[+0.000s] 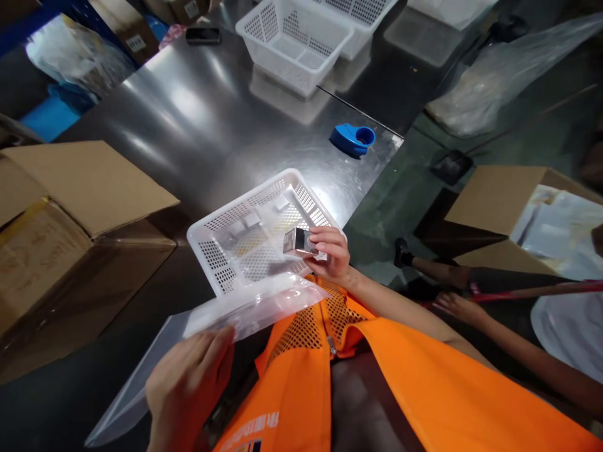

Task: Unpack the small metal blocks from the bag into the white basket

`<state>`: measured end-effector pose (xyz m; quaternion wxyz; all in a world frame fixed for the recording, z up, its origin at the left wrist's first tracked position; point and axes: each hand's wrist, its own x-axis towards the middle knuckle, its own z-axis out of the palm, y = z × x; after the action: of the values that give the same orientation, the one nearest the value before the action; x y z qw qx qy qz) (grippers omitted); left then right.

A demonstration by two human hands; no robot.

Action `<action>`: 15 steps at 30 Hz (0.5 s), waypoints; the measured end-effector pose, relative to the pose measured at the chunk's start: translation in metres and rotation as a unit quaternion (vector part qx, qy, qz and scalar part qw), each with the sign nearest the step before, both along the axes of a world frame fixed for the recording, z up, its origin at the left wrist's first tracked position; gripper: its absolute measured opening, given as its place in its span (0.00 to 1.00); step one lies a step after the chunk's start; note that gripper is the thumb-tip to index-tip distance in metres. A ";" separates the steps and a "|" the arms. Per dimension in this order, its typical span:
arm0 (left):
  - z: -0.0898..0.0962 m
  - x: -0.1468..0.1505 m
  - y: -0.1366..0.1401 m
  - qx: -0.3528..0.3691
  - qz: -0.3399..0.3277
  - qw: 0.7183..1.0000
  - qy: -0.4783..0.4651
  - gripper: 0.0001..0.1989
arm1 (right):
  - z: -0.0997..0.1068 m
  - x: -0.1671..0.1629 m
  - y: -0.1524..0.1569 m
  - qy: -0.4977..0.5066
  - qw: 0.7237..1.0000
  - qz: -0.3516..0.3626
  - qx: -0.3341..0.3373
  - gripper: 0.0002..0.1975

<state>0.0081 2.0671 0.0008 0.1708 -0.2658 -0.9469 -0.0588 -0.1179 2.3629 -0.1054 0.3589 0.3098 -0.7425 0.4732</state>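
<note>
My right hand (331, 254) is closed around a small shiny box (296, 242) with a dark panel and silvery sides, held over a white plastic basket (202, 242). A few small pale pieces (253, 220) lie in that basket. My left hand (195, 373), with its fingers curled, grips a clear plastic bag (264, 306). The bag stretches from below the left hand up to the near rim of the basket. Part of the left fingers is turned away from view.
A blue tape dispenser (352, 139) stands near the right edge of the metal table (188, 119). Farther back are white baskets (294, 47) and a black phone (203, 36). Open cartons (89, 188) flank me. Another person's hand (459, 307) is at right.
</note>
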 end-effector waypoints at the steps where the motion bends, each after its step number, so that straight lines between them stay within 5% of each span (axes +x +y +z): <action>1: -0.001 0.000 0.000 0.005 -0.004 1.000 0.007 0.08 | 0.001 0.000 0.000 0.018 1.000 -0.002 0.004 0.22; 6: -0.002 -0.001 -0.001 0.016 -0.008 1.000 0.003 0.08 | -0.008 0.003 0.007 0.016 0.998 0.033 0.041 0.15; 8: -0.003 -0.001 -0.002 0.022 -0.014 1.000 -0.004 0.09 | -0.015 0.002 0.011 -0.050 0.993 0.054 0.088 0.08; 11: -0.004 0.000 -0.001 0.032 -0.017 0.999 -0.004 0.08 | -0.026 -0.005 0.015 -0.117 0.974 0.057 0.186 0.12; 13: -0.004 0.002 0.001 0.035 -0.005 0.999 -0.010 0.07 | -0.032 -0.011 0.015 -0.190 0.945 0.054 0.260 0.17; 15: -0.004 0.003 0.003 0.045 -0.004 0.999 -0.020 0.07 | -0.040 -0.018 0.014 -0.328 0.886 0.078 0.320 0.20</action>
<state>0.0112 2.0706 -0.0029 0.1637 -0.2610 -0.9453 -0.1070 -0.1360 2.3773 -0.1450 -0.0614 0.2918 -0.9024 0.3110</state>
